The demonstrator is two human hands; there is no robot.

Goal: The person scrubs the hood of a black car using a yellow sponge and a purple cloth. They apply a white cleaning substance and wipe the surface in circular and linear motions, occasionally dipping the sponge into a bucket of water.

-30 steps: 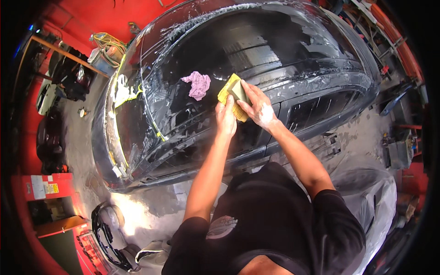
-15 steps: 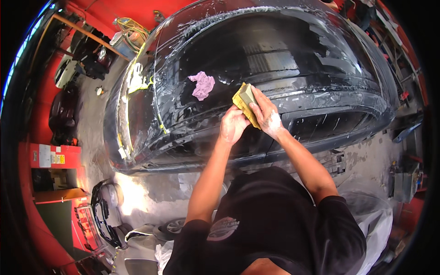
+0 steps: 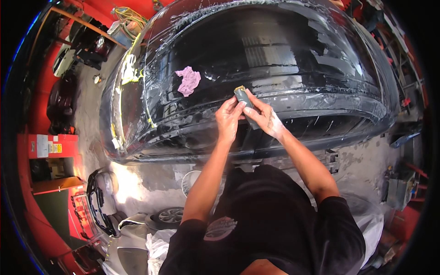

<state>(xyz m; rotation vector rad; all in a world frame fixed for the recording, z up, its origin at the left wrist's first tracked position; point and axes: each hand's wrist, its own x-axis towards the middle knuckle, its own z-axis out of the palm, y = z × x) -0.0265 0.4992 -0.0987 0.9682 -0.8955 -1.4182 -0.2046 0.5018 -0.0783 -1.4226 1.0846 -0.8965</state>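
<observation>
Both my hands hold a small sanding block (image 3: 247, 103) over the near side of a black car (image 3: 275, 103). A dark grey face of it shows, with a bit of yellow sheet at its far end. My left hand (image 3: 228, 118) pinches it from the left, thumb on top. My right hand (image 3: 268, 118) grips its right side, with whitish residue on the back of the hand. Beyond my hands, a crumpled pink cloth (image 3: 189, 81) lies on the car's dark roof. The roof carries whitish wet smears and streaks.
Yellow-and-white masking material (image 3: 129, 71) hangs at the car's left end. Coiled hoses (image 3: 128, 19) rest on a bin at the far left. A loose black bumper (image 3: 96, 201), a wheel (image 3: 169, 215) and plastic sheeting (image 3: 158, 247) are on the floor behind me. Red shelving (image 3: 52, 146) stands left.
The block has been turned in my hands: the yellow sheet spread beneath it is now mostly out of sight, and a dark grey face shows. My view has shifted slightly, moving the car leftward.
</observation>
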